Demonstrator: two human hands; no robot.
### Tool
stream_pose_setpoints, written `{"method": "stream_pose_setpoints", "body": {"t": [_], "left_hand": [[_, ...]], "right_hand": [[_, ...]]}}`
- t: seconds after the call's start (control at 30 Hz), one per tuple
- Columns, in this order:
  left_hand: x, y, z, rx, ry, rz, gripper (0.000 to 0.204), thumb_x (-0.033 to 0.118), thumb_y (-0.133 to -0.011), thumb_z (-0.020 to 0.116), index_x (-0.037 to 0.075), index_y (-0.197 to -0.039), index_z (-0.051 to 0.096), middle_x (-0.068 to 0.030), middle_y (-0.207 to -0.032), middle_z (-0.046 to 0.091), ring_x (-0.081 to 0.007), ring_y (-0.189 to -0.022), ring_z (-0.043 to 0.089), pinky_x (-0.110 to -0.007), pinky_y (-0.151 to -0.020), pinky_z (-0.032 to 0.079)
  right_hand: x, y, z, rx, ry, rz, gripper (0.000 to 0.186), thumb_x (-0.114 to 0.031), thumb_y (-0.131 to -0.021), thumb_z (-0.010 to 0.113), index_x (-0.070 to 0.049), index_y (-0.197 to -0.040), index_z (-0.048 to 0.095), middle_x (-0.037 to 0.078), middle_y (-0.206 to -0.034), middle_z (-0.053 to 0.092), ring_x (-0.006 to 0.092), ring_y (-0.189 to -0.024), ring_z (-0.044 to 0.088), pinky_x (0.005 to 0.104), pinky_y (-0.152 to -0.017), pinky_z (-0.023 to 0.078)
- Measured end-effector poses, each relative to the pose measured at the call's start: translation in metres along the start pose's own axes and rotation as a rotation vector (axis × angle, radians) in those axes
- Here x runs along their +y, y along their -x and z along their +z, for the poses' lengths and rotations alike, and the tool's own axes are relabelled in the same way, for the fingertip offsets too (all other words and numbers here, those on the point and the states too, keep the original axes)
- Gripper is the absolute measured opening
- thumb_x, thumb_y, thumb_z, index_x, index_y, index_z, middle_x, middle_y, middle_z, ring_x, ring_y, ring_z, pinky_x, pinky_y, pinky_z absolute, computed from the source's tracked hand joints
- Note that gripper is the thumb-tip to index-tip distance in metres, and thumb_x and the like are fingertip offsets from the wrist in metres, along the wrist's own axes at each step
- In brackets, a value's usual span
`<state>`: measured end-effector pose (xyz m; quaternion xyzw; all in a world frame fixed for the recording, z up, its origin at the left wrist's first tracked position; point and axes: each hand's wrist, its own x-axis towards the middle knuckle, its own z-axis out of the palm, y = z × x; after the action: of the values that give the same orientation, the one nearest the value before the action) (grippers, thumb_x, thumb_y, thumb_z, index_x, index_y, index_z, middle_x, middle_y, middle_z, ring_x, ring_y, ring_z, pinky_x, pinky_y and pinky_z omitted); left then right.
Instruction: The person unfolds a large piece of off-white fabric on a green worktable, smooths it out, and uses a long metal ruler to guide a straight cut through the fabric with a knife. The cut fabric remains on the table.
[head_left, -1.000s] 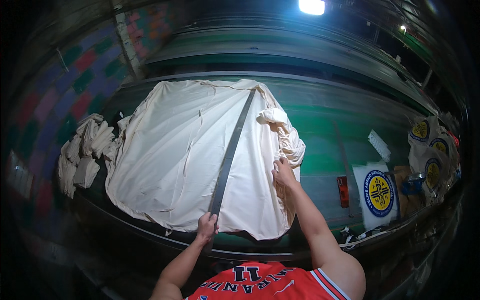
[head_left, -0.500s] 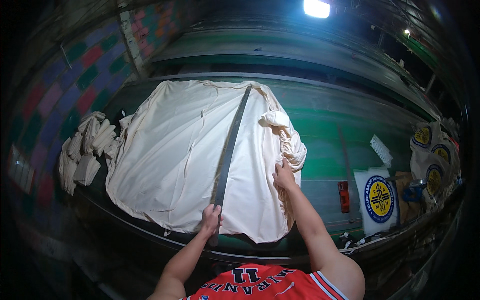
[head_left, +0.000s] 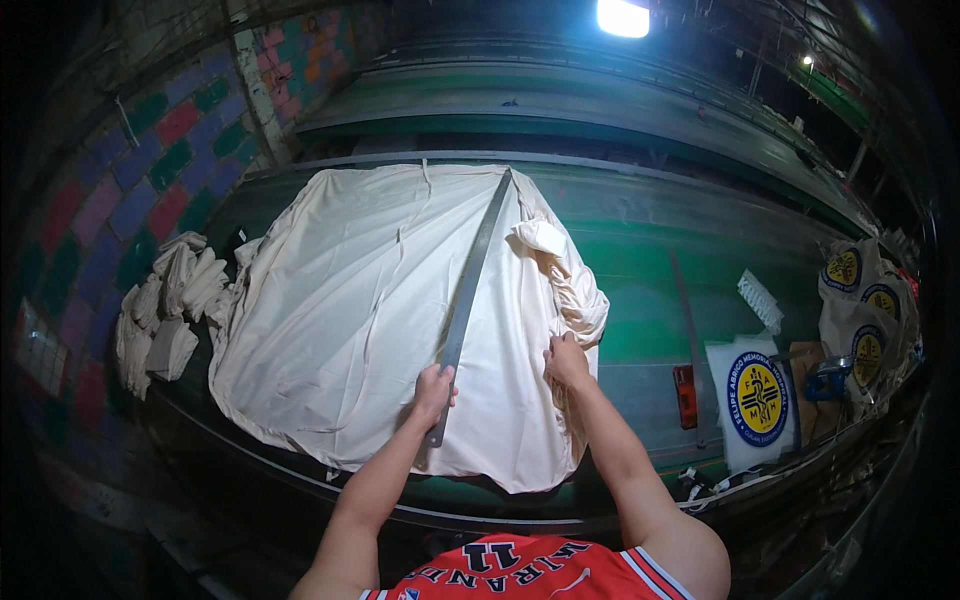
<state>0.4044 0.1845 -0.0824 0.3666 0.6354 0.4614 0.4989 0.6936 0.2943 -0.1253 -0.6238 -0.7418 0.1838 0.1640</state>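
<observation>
A large cream cloth (head_left: 330,300), wrinkled, lies spread over the green table, its right edge gathered into a bunched roll (head_left: 580,305). Across it, slanting from the far edge toward me, runs a long metal ruler (head_left: 468,300). My left hand (head_left: 434,395) is closed around the ruler close to its near end. At the cloth's right side, just below the bunched roll, my right hand (head_left: 567,360) has its fingers closed on the cloth edge; the fingertips are partly hidden.
Crumpled cream cloth pieces (head_left: 165,310) sit at the table's left end. On the right lie a red tool (head_left: 685,396), a sheet with a round blue-and-yellow emblem (head_left: 755,400), a white patterned strip (head_left: 760,300) and cream bags (head_left: 855,320). A painted brick wall (head_left: 150,190) stands at left.
My left hand and the ruler's near end have moved farther from me, so that end now rests over the cloth. My right hand has shifted slightly nearer along the cloth's edge.
</observation>
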Motion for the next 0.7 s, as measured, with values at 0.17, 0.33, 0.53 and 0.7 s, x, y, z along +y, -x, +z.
{"method": "stream_pose_setpoints", "body": {"t": [0.17, 0.33, 0.53, 0.7], "left_hand": [[0.006, -0.039, 0.019, 0.021, -0.036, 0.039, 0.024, 0.02, -0.098, 0.053, 0.0, -0.087, 0.056, -0.0074, -0.067, 0.056, -0.014, -0.05, 0.054, -0.03, -0.04, 0.045], [0.019, -0.072, 0.033, 0.025, -0.086, 0.035, 0.024, 0.02, -0.097, 0.053, -0.002, -0.088, 0.057, -0.0085, -0.067, 0.057, -0.0152, -0.051, 0.055, -0.031, -0.04, 0.046], [0.034, -0.1, 0.042, 0.025, -0.085, -0.001, 0.024, 0.02, -0.097, 0.054, -0.002, -0.087, 0.056, -0.0091, -0.068, 0.056, -0.0156, -0.05, 0.053, -0.032, -0.04, 0.043], [0.028, -0.093, 0.032, -0.007, -0.104, -0.056, 0.024, 0.02, -0.098, 0.054, -0.002, -0.088, 0.056, -0.0082, -0.067, 0.055, -0.0152, -0.05, 0.052, -0.031, -0.042, 0.044]], "right_hand": [[-0.009, 0.021, 0.0, -0.015, 0.072, -0.007, 0.03, -0.026, -0.087, 0.064, 0.002, -0.101, 0.062, 0.027, -0.11, 0.054, 0.0433, -0.095, 0.063, 0.0499, -0.083, 0.053], [-0.024, 0.043, -0.022, -0.025, 0.136, 0.101, 0.03, -0.025, -0.086, 0.064, 0.0, -0.101, 0.068, 0.026, -0.109, 0.06, 0.0426, -0.093, 0.066, 0.049, -0.082, 0.054], [-0.02, 0.077, -0.047, -0.326, 0.345, 0.28, 0.023, -0.018, -0.082, 0.061, -0.007, -0.094, 0.076, 0.019, -0.104, 0.072, 0.0347, -0.097, 0.07, 0.0446, -0.08, 0.056], [-0.003, 0.094, -0.061, -0.39, 0.425, 0.312, 0.024, -0.016, -0.08, 0.061, -0.008, -0.096, 0.076, 0.016, -0.104, 0.073, 0.0347, -0.094, 0.071, 0.0435, -0.079, 0.057]]}}
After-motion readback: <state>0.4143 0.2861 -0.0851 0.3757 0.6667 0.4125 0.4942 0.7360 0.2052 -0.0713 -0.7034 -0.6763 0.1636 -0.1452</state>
